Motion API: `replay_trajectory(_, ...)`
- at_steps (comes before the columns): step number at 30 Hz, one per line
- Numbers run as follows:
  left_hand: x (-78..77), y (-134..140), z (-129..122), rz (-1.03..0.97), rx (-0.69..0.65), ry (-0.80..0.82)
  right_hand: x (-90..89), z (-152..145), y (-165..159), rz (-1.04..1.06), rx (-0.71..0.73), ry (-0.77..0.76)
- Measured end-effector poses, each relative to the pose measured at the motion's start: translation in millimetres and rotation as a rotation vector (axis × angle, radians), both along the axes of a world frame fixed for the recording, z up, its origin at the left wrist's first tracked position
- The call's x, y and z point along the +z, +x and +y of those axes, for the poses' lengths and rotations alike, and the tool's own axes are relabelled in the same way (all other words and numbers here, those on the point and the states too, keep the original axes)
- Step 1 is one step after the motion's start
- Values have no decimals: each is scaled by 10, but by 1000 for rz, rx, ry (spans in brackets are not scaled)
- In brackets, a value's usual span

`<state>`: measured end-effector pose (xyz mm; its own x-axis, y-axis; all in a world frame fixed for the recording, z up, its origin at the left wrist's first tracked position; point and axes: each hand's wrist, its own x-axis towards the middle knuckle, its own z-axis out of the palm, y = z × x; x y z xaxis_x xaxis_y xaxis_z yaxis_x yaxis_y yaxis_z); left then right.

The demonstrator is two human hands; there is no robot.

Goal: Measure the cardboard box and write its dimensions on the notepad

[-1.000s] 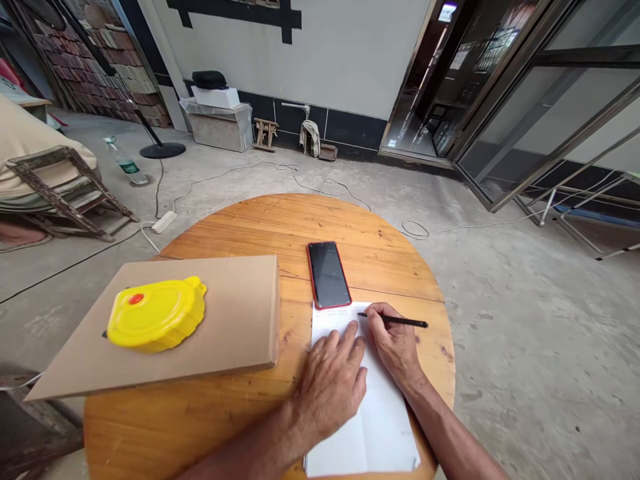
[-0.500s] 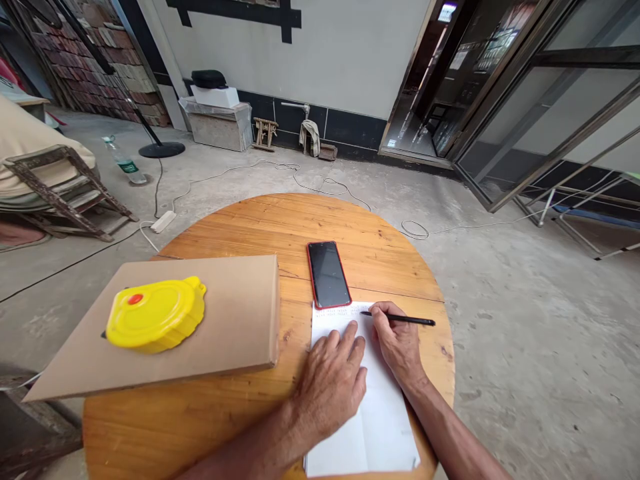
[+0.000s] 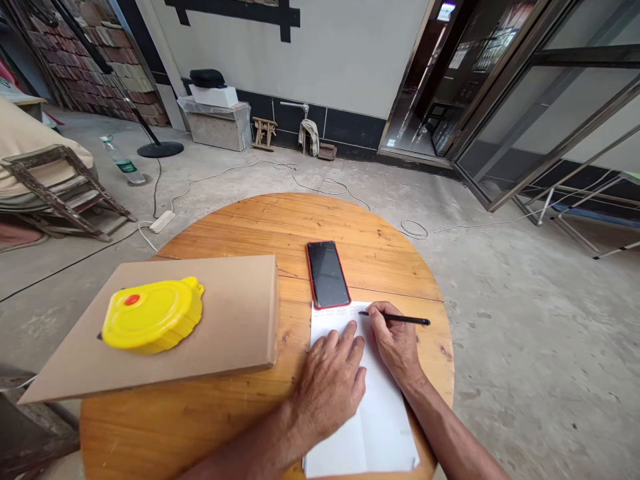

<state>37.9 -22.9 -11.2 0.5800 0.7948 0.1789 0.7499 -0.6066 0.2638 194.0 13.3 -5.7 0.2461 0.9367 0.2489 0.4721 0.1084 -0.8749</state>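
A white sheet of paper (image 3: 380, 427) lies on the round wooden table (image 3: 240, 427), with small writing along its top edge. My left hand (image 3: 330, 387) rests flat on the sheet, fingers spread. My right hand (image 3: 397, 343) grips a black pen (image 3: 405, 320), its tip touching the paper's top right part. A dark phone in a red case (image 3: 327, 273) lies face up just beyond the paper.
A flat cardboard box (image 3: 235, 313) covers the table's left side and overhangs its edge, with a yellow round tape-measure case (image 3: 153, 313) on top. Cables (image 3: 320, 183), a power strip (image 3: 163, 221), a water bottle (image 3: 123, 161) and a folded wooden frame (image 3: 60, 193) lie on the concrete floor.
The pen tip has shifted slightly along the top line of the paper. My left hand has stayed in place on the sheet.
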Motion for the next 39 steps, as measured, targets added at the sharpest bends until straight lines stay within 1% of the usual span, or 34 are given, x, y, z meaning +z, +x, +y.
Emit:
replay_trajectory(5, 7, 4, -1, -3, 1, -7, 3, 10, 10, -22, -8, 10)
replay_trajectory(12, 7, -1, -16, -1, 1, -12, -4, 6, 21, -35, -4, -14)
replay_trajectory(18, 17, 3, 1, -3, 3, -3, 4, 15, 16, -48, -11, 14)
replay_trajectory(22, 17, 2, 3, -3, 1, -2, 16, 6, 22, -59, -9, 4)
replay_trajectory(25, 7, -2, 4, -5, 0, 6, 7, -9, 32, 38, -14, -37)
replay_trajectory(28, 2, -4, 6, -4, 0, 8, -20, -12, 43, 202, -67, -73)
replay_trajectory(30, 4, -4, 4, -4, -2, 2, -35, -6, 49, 262, -84, -76)
replay_trajectory(34, 14, 0, -3, -3, -6, -8, -43, 9, 57, 254, -83, -43)
replay_trajectory(39, 26, 2, 3, -4, -8, 2, -61, 16, 71, 170, -111, 56)
